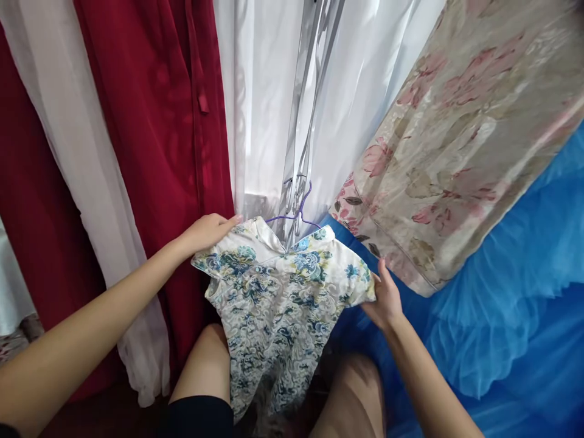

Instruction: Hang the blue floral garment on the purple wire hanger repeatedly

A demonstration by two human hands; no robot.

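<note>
Both shoulders of the floral top (pixel 278 304) were held: my left hand (pixel 212 232) on one, my right hand (pixel 387 299) pinching the opposite sleeve's edge, with a purple hanger's (pixel 300 215) arms running into the neckline. I judged it light, soft and slightly slippery, best gripped by the shoulder seams, though its shadowed hem was hard to make out.

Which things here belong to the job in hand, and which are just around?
Seemingly the job:
white short-sleeved garment with blue floral print, held by left hand and right hand
thin purple hanger at its collar

Just around:
dark red hanging fabric
white hanging fabric
beige fabric with pink flowers
blue gauzy fabric
</note>
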